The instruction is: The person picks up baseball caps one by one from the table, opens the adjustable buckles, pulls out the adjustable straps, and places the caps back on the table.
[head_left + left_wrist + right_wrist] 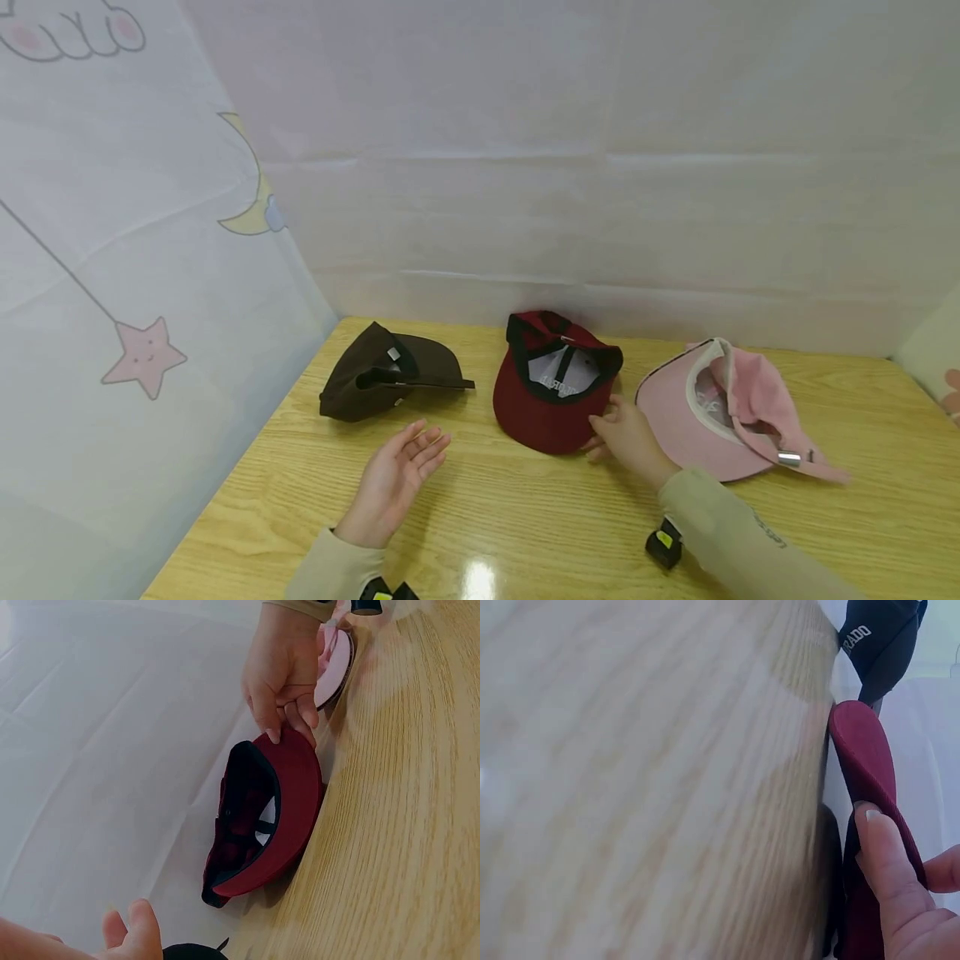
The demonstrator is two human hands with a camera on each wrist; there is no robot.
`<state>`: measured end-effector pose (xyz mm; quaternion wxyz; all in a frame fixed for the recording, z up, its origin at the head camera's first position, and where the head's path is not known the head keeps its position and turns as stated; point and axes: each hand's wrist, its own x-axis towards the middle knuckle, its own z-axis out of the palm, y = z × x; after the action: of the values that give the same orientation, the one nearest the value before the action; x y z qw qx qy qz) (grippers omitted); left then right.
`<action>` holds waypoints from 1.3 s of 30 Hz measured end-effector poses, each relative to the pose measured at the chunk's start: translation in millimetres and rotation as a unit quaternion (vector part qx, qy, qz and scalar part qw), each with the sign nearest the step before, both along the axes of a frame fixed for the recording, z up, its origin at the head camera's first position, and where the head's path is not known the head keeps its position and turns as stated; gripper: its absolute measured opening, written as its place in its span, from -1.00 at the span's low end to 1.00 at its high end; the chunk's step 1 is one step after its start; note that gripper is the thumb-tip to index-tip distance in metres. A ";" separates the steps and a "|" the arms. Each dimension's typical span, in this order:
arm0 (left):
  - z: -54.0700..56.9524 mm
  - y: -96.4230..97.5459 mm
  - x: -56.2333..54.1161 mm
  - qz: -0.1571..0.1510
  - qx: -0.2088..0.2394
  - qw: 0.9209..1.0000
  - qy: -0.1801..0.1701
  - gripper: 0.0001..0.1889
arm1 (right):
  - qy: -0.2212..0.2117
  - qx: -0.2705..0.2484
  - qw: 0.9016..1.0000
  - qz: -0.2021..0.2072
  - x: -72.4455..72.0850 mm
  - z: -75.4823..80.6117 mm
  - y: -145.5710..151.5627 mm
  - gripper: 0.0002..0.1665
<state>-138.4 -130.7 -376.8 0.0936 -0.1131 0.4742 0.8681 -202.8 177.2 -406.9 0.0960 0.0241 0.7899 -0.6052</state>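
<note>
A dark red baseball cap (534, 417) lies upside down in the middle of the table, its brim facing me and pale lining with lettering showing inside. My right hand (632, 440) pinches the right edge of its brim. In the right wrist view, fingers (889, 862) lie along one face of the red brim (866, 746), with the thumb at the other. My left hand (390, 483) is held above the table, palm turned inward and fingers loosely extended, touching nothing. Just beyond it, a dark brown cap (352, 379) rests on its side, brim pointing right.
On the right, a pink cap (765, 387) with a metal strap buckle lies close to my right forearm, its inside showing. The wood-grain table (517, 525) ends at the back against a pale hanging sheet (480, 208). Another printed sheet (67, 250) hangs along the left side.
</note>
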 end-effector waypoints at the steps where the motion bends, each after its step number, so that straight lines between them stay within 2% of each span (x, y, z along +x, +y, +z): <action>1: 0.0 0.1 0.1 0.000 0.000 1.000 0.000 -0.79 | 0.002 0.001 1.000 -0.001 1.1 0.7 0.4 -0.26; 14: -0.6 0.8 1.3 -0.001 -0.001 1.000 0.001 -0.76 | 0.049 0.018 0.999 -0.002 17.5 11.7 11.1 -0.38; 21: -0.3 1.3 1.9 -0.005 -0.004 1.000 0.003 -0.75 | 0.057 0.034 0.998 0.003 28.0 20.5 20.9 -0.37; 27: 0.0 4.4 0.9 0.008 -0.009 1.000 -0.004 -0.77 | 0.074 0.029 0.997 0.003 37.8 27.6 27.9 -0.39; 39: 1.4 8.1 -0.2 0.007 -0.021 1.000 0.008 -0.80 | 0.112 0.074 0.991 0.003 50.2 39.9 37.1 -0.43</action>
<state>-138.5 -122.6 -375.4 0.0817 -0.1114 0.4919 0.8596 -152.7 214.3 -367.0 0.0063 -0.0392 0.8384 -0.5436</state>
